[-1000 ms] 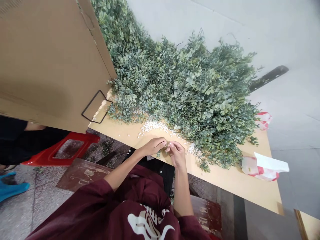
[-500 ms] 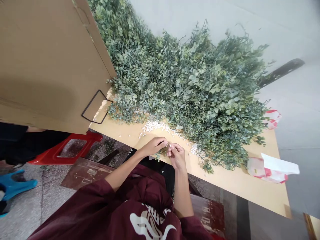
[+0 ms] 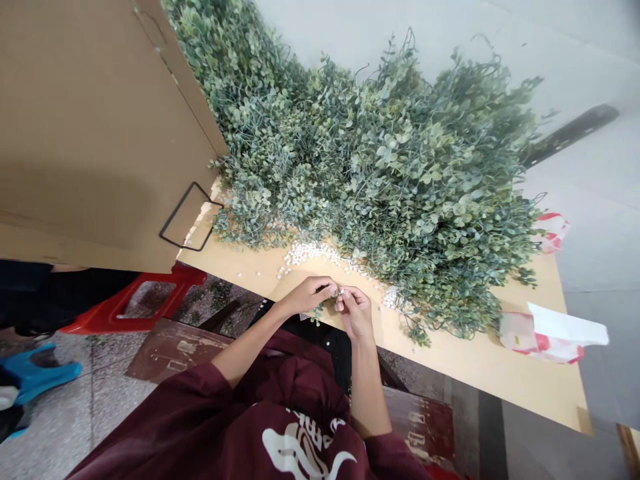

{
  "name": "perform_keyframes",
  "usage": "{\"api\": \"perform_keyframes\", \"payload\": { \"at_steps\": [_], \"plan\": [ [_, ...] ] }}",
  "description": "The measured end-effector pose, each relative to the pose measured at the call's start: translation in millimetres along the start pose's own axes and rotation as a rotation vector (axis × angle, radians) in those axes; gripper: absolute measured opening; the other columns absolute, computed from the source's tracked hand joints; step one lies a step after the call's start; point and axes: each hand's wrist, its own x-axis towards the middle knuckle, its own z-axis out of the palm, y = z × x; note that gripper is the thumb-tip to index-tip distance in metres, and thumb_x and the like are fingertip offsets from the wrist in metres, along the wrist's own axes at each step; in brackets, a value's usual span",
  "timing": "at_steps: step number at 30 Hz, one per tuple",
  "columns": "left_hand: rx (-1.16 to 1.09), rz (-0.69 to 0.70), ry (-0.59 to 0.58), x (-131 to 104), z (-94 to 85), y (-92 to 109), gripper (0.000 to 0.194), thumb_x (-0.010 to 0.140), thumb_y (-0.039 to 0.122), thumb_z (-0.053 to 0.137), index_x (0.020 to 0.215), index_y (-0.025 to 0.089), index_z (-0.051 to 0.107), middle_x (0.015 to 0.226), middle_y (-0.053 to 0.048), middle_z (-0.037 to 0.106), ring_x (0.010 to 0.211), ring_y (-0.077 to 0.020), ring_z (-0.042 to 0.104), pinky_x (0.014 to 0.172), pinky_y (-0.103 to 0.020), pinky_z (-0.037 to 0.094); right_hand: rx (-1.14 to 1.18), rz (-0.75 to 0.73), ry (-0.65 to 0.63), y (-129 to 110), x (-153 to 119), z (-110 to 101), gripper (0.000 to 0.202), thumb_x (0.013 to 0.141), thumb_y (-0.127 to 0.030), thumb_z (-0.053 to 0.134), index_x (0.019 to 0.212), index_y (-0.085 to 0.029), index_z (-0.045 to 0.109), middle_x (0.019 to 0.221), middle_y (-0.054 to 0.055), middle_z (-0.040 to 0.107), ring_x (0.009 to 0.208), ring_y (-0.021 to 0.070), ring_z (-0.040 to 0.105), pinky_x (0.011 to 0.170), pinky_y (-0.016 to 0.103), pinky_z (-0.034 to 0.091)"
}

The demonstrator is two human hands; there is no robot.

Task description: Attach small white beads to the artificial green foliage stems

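My left hand (image 3: 311,295) is closed on a small green leafy sprig (image 3: 316,315), whose leaves hang below the fingers. My right hand (image 3: 357,315) pinches a tiny white piece (image 3: 341,292) against the sprig's stem end, the fingertips of both hands almost meeting. Whether the piece sits on the stem I cannot tell. Just beyond the hands, many loose white pieces (image 3: 311,252) lie scattered on the table, with a smaller cluster (image 3: 391,297) to the right. Behind them rises a large heap of artificial greenery (image 3: 380,167).
A large cardboard box (image 3: 90,120) stands on the left, near a black wire frame (image 3: 176,217). On the tan table (image 3: 540,380), a red-and-white packet (image 3: 550,337) lies at right. A dark perforated bar (image 3: 575,137) sticks out behind the greenery. Red (image 3: 113,319) and blue stools (image 3: 43,377) stand lower left.
Both hands stay together at nearly the same spot, with slight finger movement around the white piece and sprig. The view has shifted a little.
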Motion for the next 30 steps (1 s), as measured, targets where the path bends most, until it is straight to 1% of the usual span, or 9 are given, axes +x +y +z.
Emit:
{"api": "perform_keyframes", "payload": {
  "at_steps": [3, 5, 8, 13, 23, 30],
  "plan": [
    [-0.047, 0.019, -0.032, -0.9, -0.9, 1.7, 0.039, 0.093, 0.047, 0.046, 0.087, 0.012, 0.063, 0.081, -0.004, 0.063, 0.075, -0.0133, 0.056, 0.070, -0.021, 0.041, 0.016, 0.008, 0.012, -0.8, -0.6, -0.2, 0.022, 0.071, -0.038, 0.077, 0.081, -0.019, 0.069, 0.061, -0.003, 0.058, 0.049, 0.0076, 0.046, 0.050, 0.023, 0.041],
    [-0.055, 0.024, -0.028, -1.5, -1.3, 2.0, 0.038, 0.092, 0.047, 0.048, 0.088, 0.012, 0.063, 0.081, -0.004, 0.063, 0.075, -0.0132, 0.055, 0.070, -0.021, 0.041, 0.025, 0.016, 0.004, -1.7, -1.1, 0.1, 0.022, 0.071, -0.038, 0.077, 0.081, -0.019, 0.070, 0.061, -0.003, 0.057, 0.049, 0.0077, 0.045, 0.049, 0.024, 0.041],
    [-0.035, 0.012, -0.014, -2.1, -1.6, 2.3, 0.040, 0.093, 0.047, 0.045, 0.086, 0.012, 0.062, 0.079, -0.004, 0.061, 0.073, -0.0129, 0.054, 0.069, -0.022, 0.041, 0.029, 0.020, -0.007, -2.0, -1.3, 0.4, 0.023, 0.071, -0.039, 0.077, 0.080, -0.020, 0.069, 0.060, -0.003, 0.057, 0.049, 0.0080, 0.045, 0.049, 0.024, 0.040],
    [-0.010, -0.001, -0.023, -2.6, -2.7, 3.8, 0.042, 0.093, 0.049, 0.043, 0.083, 0.012, 0.061, 0.077, -0.003, 0.060, 0.072, -0.0130, 0.053, 0.068, -0.022, 0.040, 0.014, 0.012, -0.018, 0.1, -0.8, -0.6, 0.023, 0.071, -0.039, 0.077, 0.081, -0.020, 0.070, 0.060, -0.003, 0.057, 0.048, 0.0080, 0.045, 0.050, 0.025, 0.040],
    [-0.001, 0.035, -0.007, -2.3, -2.8, 3.6, 0.038, 0.094, 0.042, 0.044, 0.079, 0.012, 0.062, 0.075, -0.002, 0.060, 0.069, -0.0118, 0.053, 0.067, -0.021, 0.040, 0.031, 0.004, -0.026, -0.6, -1.0, 0.4, 0.018, 0.073, -0.036, 0.076, 0.081, -0.020, 0.070, 0.060, -0.003, 0.057, 0.048, 0.0077, 0.045, 0.050, 0.024, 0.040],
    [0.025, 0.031, -0.007, -2.1, -3.6, 4.3, 0.038, 0.095, 0.041, 0.044, 0.079, 0.012, 0.062, 0.075, -0.002, 0.061, 0.069, -0.0113, 0.053, 0.066, -0.020, 0.039, 0.024, -0.030, -0.056, 2.2, -1.7, 0.1, 0.013, 0.078, -0.031, 0.073, 0.083, -0.020, 0.070, 0.063, -0.003, 0.059, 0.050, 0.0073, 0.048, 0.051, 0.023, 0.040]
  ]
}}
